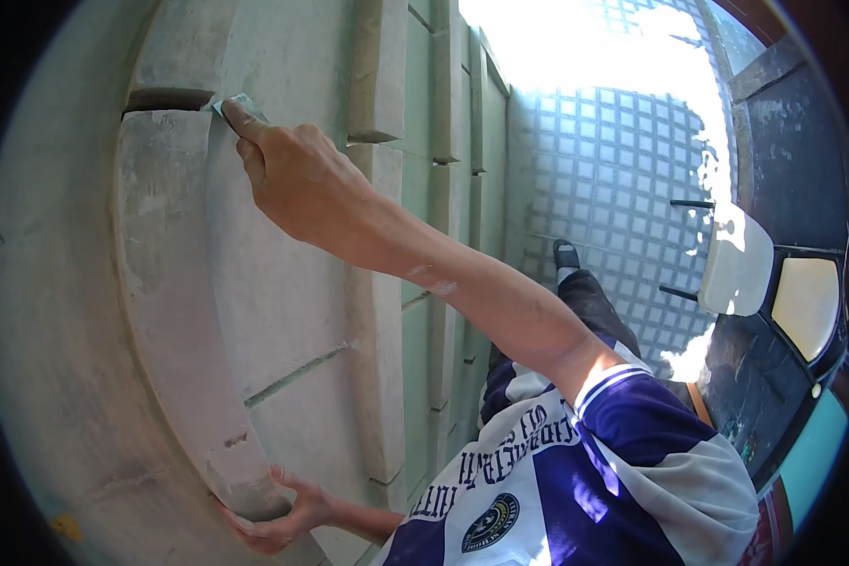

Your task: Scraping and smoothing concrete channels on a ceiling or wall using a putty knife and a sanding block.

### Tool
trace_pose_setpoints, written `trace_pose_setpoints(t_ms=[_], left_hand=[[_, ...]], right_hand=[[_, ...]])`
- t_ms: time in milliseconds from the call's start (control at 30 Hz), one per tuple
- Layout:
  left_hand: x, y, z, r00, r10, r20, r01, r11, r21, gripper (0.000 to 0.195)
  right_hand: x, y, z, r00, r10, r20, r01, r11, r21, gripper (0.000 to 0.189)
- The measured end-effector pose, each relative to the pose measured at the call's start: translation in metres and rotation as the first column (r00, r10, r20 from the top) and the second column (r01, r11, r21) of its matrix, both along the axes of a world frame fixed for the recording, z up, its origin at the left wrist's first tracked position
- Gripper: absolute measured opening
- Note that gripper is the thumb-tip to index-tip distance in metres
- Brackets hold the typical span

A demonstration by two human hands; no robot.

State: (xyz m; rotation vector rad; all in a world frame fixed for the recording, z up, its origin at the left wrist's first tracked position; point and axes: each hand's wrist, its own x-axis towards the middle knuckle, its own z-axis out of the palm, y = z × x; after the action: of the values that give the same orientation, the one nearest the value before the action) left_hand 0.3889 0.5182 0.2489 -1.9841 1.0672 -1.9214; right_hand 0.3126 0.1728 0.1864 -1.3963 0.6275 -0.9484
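Observation:
My right hand point(304, 177) is at the upper left, gripping a small flat scraper blade point(244, 106) with the index finger stretched along it. The blade touches the pale wall panel beside a gap between two raised, plaster-coated strips. Below that gap runs the long, smooth raised strip point(173, 269), with patchy grey marks on its surface. At the bottom left, my left hand point(283, 513) is cupped around the strip's lower end, thumb on one side and fingers on the other. Part of the fingers is hidden behind the strip.
More raised strips point(376, 318) stand in rows on the greenish wall panel, with a narrow groove point(297, 375) between panels. A white chair seat point(736, 262) with dark legs is at the right on the square-patterned floor point(594, 156), near a black-framed piece with a cream pad point(806, 308).

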Motion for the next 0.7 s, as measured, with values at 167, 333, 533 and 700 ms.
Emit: trace_pose_setpoints(t_ms=[167, 333, 533, 700], left_hand=[[-0.003, -0.005, -0.001, 0.999, 0.047, 0.021, -0.047, 0.999, 0.027, 0.075], [0.0, 0.0, -0.005, 0.999, 0.029, 0.018, -0.029, 1.0, -0.007, 0.076], [0.005, 0.0, -0.004, 0.996, 0.066, 0.062, -0.067, 0.998, 0.006, 0.078], [0.002, -0.003, -0.009, 0.999, 0.039, -0.007, -0.039, 0.999, -0.012, 0.079]], right_hand=[[0.016, -0.026, -0.008, 0.962, -0.238, 0.13, 0.243, 0.97, -0.022, 0.042], [0.002, -0.004, -0.008, 0.997, -0.079, 0.002, 0.079, 0.997, -0.026, 0.042], [0.005, -0.023, -0.023, 0.992, -0.122, 0.035, 0.122, 0.993, -0.003, 0.048], [-0.036, -0.033, -0.065, 0.96, 0.013, 0.28, -0.163, 0.839, 0.52, 0.066]])
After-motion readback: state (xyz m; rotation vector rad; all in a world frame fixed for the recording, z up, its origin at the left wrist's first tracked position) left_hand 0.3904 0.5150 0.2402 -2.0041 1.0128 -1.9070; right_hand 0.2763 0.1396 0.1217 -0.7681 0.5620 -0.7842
